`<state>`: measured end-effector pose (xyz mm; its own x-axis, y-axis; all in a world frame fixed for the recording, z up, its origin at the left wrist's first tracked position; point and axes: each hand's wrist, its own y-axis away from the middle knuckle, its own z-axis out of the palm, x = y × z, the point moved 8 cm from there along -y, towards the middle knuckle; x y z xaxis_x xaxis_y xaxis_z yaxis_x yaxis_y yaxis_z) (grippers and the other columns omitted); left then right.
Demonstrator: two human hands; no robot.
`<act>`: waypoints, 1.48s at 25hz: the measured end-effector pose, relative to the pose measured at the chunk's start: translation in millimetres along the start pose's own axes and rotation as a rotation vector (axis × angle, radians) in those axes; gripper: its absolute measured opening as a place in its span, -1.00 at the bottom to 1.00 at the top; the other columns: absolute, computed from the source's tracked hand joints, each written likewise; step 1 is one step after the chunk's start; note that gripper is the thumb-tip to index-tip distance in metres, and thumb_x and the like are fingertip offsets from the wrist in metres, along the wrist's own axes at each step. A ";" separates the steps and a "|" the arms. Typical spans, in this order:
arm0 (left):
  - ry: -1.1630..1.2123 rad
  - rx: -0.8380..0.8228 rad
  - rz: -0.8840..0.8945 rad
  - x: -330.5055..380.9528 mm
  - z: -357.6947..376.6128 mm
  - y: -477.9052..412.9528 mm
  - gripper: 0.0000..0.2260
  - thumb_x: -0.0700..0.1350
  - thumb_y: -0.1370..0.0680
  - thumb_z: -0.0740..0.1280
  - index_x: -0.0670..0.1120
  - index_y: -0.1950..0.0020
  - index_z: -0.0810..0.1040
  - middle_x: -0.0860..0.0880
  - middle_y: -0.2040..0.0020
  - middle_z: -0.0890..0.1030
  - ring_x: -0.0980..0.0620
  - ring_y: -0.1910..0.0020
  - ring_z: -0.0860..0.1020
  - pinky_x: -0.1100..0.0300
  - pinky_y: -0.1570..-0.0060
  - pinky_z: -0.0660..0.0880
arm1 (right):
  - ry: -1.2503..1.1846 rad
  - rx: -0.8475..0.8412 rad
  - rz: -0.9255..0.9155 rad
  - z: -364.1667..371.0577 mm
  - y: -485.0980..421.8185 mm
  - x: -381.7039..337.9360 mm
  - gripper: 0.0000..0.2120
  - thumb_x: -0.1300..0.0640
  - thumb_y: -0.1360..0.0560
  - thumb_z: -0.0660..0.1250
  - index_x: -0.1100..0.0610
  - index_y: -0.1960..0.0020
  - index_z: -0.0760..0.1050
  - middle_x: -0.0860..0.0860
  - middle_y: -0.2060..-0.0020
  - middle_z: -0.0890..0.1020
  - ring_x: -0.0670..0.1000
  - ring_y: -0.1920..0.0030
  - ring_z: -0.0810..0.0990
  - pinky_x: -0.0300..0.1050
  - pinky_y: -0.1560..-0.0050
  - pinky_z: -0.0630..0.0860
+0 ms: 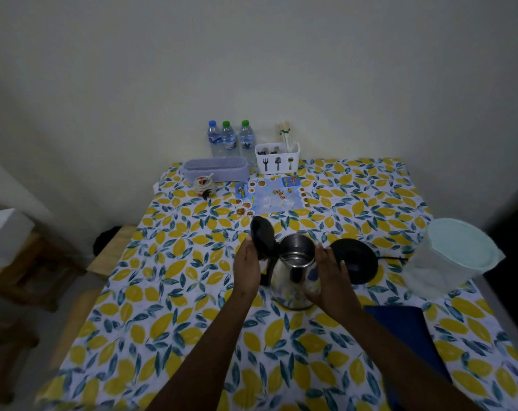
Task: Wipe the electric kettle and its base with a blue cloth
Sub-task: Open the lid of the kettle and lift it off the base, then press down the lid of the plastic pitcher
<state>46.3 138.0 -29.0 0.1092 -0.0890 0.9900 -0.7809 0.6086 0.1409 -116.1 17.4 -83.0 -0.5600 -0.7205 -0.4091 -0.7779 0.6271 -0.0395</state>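
Observation:
A steel electric kettle (pixel 293 274) stands on the lemon-print tablecloth, its black lid (pixel 262 234) swung open and upright on the left. My left hand (pixel 247 268) rests against the lid and the black handle side. My right hand (pixel 330 280) cups the kettle's right wall. The round black base (pixel 358 261) lies just right of the kettle, its cord running off to the right. A dark blue cloth (pixel 406 330) lies flat on the table under and beside my right forearm; neither hand touches it.
A large translucent tub (pixel 453 259) with a pale lid sits at the right edge. At the back are three water bottles (pixel 229 137), a white cutlery holder (pixel 277 158), a lilac box (pixel 216 169), a small jar (pixel 204 185) and a menu sheet (pixel 271 197). Wooden stools (pixel 109 250) stand left.

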 end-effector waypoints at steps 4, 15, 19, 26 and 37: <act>-0.247 0.117 0.159 14.5 -18.9 8.1 -0.55 0.02 -0.66 0.10 -0.09 -0.52 0.20 -0.09 -0.54 0.26 -0.05 -0.52 0.22 0.09 -0.46 0.23 | -0.031 0.006 0.004 4.3 -0.1 -0.5 0.06 -0.13 -0.39 0.42 0.01 -0.49 -0.35 -0.08 -0.50 -0.22 -0.04 -0.51 -0.28 0.17 -0.51 -0.08; -0.784 -0.263 0.711 32.8 71.6 29.5 -0.56 0.00 -0.65 0.15 -0.05 -0.51 0.21 0.10 -0.53 0.12 0.12 -0.54 -0.07 0.09 -0.52 0.03 | -0.127 0.221 0.168 -23.7 60.8 22.9 -0.16 -0.07 -0.50 0.34 -0.04 -0.51 -0.20 -0.06 -0.55 -0.09 -0.02 -0.55 -0.17 -0.01 -0.49 -0.07; -0.813 -0.477 0.727 8.1 144.8 48.2 -0.54 0.06 -0.65 0.11 -0.03 -0.52 0.20 0.01 -0.57 0.18 0.16 -0.52 -0.09 0.07 -0.51 0.04 | -0.110 0.296 0.376 -47.3 106.3 79.8 -0.22 -0.12 -0.53 0.29 -0.06 -0.52 -0.16 -0.12 -0.52 -0.11 -0.09 -0.53 -0.17 -0.04 -0.52 -0.09; -0.846 -0.713 0.824 -5.9 267.7 75.2 -0.52 0.08 -0.65 0.10 -0.05 -0.54 0.16 -0.01 -0.58 0.14 0.13 -0.53 -0.11 0.07 -0.52 -0.01 | -0.165 0.464 0.534 -94.4 162.2 189.9 -0.34 0.11 -0.52 0.35 0.17 -0.51 0.12 0.06 -0.52 0.14 0.07 -0.53 0.07 0.14 -0.52 0.09; -1.227 -0.906 0.844 -3.0 459.8 67.3 -0.32 0.24 -0.58 0.13 -0.16 -0.53 0.09 -0.13 -0.60 0.06 -0.17 -0.57 -0.04 -0.18 -0.52 0.00 | -0.405 0.616 0.688 -168.5 117.8 344.8 -0.62 0.31 -0.59 0.10 0.26 -0.41 0.30 0.20 -0.40 0.40 0.13 -0.39 0.36 -0.10 -0.42 0.20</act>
<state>-289.4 -183.3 -23.8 -0.9364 0.2237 0.2704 0.2357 0.9717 0.0124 -448.7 -207.0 -75.1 -0.6037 -0.0611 -0.7949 0.0246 0.9952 -0.0952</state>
